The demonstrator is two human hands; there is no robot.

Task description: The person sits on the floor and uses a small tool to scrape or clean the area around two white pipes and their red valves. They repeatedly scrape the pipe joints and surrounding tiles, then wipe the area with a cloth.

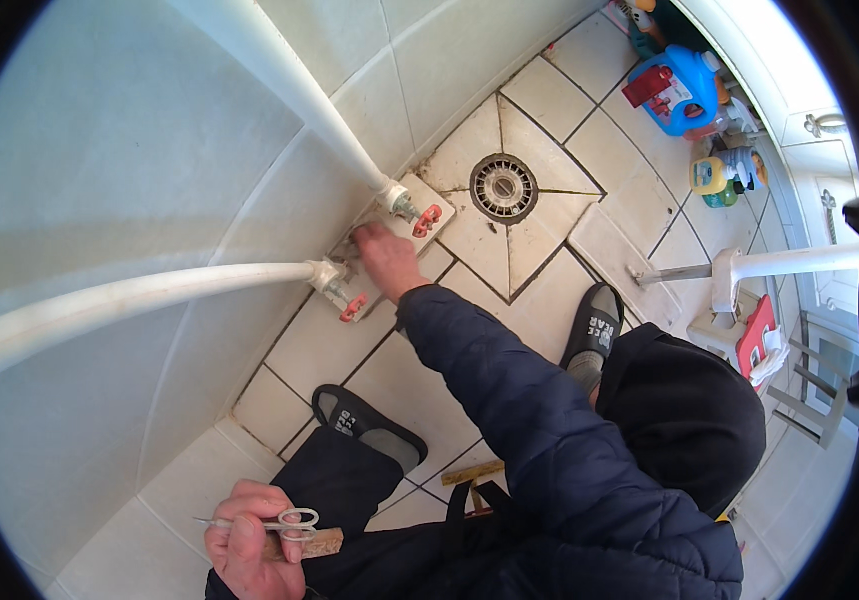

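My left hand (254, 545), low at the left, is closed around small metal scissors (296, 524). Their tips point left and the finger loops face right. A rough brown piece (323, 543), perhaps wood, also sticks out of that hand. My right hand (387, 258) reaches down to the foot of the wall between two white pipes. Its fingertips are by the wall, and I cannot make out what they touch or hold. On either side of it are valves with a red handle (427, 220) and another red handle (353, 307).
Right of the valves, a round drain (503, 188) is set in the tiled floor. A blue jug (684, 90) and a yellow-topped bottle (709, 176) stand by white cabinets. My slippered feet are on the tiles, near a white post (779, 264) and red dustpan-like object (755, 338).
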